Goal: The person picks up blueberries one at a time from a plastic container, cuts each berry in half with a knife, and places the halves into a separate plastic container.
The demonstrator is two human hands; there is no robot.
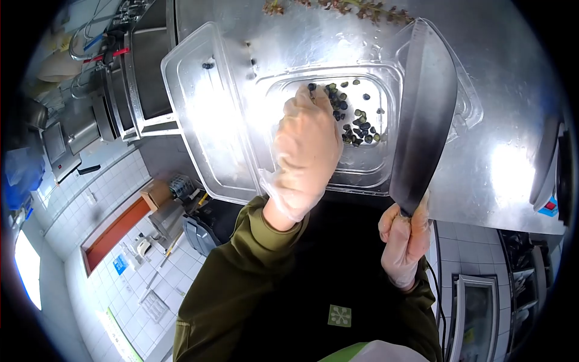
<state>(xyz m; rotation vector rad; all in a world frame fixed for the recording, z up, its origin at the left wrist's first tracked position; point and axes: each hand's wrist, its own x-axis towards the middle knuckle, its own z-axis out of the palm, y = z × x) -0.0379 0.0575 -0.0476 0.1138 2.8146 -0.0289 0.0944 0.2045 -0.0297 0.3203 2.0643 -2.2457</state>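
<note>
Head view, looking down past both forearms onto a metal tabletop (503, 78). Left hand (307, 142), in a thin see-through glove (282, 196), is over a clear plastic tray (367, 161), back of the hand up, fingers bent and drawn together, tips down near the tray floor; cannot tell if anything is pinched, as the tips are partly covered by the hand itself. Dark berries (363, 128), several cut and showing greenish insides, lie loose in the tray just beside that hand, mostly to its right, one close at the fingertips. Right hand (405, 241), gloved likewise, is closed firmly round the grip end of a knife (425, 102). Broad dark blade points away from the body, in front of the right-hand side of the tray as seen; contact with it cannot be told. Left of the left hand, a clear plastic panel (211, 139) with a raised rim, one small dark piece (208, 65) on its far part. Right of the blade, ahead of the right hand, the edge of another clear plastic piece (469, 111). Beyond both hands, at the far side, a sprig (374, 11) with reddish-brown bits lies on the metal.
</note>
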